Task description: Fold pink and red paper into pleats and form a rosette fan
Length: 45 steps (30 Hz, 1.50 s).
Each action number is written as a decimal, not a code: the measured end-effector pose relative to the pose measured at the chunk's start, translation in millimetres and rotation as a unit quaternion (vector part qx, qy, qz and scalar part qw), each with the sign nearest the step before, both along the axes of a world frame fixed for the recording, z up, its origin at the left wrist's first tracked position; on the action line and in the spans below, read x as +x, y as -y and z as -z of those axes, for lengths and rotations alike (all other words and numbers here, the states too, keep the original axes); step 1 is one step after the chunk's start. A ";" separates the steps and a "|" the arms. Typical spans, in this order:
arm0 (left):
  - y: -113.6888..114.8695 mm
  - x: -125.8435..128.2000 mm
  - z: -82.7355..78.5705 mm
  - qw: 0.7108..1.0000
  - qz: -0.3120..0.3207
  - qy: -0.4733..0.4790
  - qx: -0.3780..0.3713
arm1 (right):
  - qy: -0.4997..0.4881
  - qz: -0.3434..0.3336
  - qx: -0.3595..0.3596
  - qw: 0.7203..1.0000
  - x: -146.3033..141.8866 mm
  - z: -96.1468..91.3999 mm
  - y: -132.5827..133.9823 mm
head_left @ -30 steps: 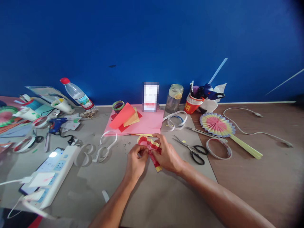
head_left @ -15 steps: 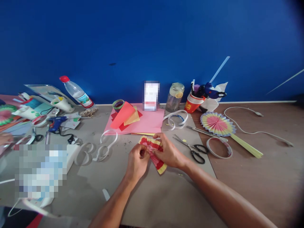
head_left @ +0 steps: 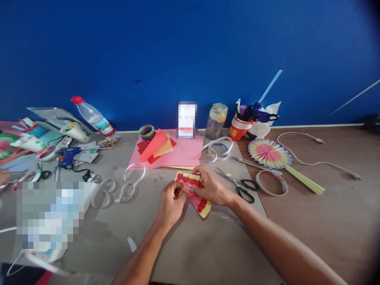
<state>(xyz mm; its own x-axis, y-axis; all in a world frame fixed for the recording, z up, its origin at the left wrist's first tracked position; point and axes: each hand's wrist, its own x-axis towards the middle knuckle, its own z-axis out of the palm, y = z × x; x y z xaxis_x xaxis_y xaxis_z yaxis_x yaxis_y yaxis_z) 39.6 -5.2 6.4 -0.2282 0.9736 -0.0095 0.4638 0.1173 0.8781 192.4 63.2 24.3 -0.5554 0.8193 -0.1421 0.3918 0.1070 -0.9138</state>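
A pleated paper fan (head_left: 201,204), banded pink, red and yellow, is held between both hands over the grey mat. My left hand (head_left: 171,202) pinches its gathered inner part, fingers bent and pressed together. From the other side my right hand (head_left: 213,187) grips the folds, with the thumb on the pink part and the fingers around the upper edge. The fingers hide part of the folded centre. Black-handled scissors (head_left: 242,186) lie just right of my right hand.
Red, orange and pink paper sheets (head_left: 190,152) lie behind the hands. To the right are a tape roll (head_left: 271,183), a finished paper fan (head_left: 269,155) and a red paper cup (head_left: 238,128). A glue gun (head_left: 67,155) and a bottle (head_left: 96,118) are leftward. Another person's hand (head_left: 5,175) shows at far left.
The view has shifted slightly, so the table things sit a little further left. Both hands keep hold of the pleated fan, whose lower right edge is spread slightly wider.
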 end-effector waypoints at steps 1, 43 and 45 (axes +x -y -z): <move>-0.2 0.1 0.5 1.000 -0.003 -0.001 0.003 | 0.001 0.001 0.005 1.000 -0.2 2.1 -0.1; 0.6 -5.9 12.9 0.934 -0.025 -0.265 0.238 | -0.090 0.054 -0.086 0.991 -12.4 13.6 8.7; 1.4 -4.9 11.4 0.934 -0.017 -0.268 0.235 | -0.083 0.058 -0.083 0.991 -12.5 13.2 9.2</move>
<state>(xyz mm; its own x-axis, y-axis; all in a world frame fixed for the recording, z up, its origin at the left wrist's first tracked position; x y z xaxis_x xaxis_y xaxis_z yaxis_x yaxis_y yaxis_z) 34.7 -6.6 -5.0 -0.1083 0.8336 0.5417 0.8542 -0.2006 0.4796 179.8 54.1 11.2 -0.4861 0.8520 -0.1946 0.2355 -0.0867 -0.9680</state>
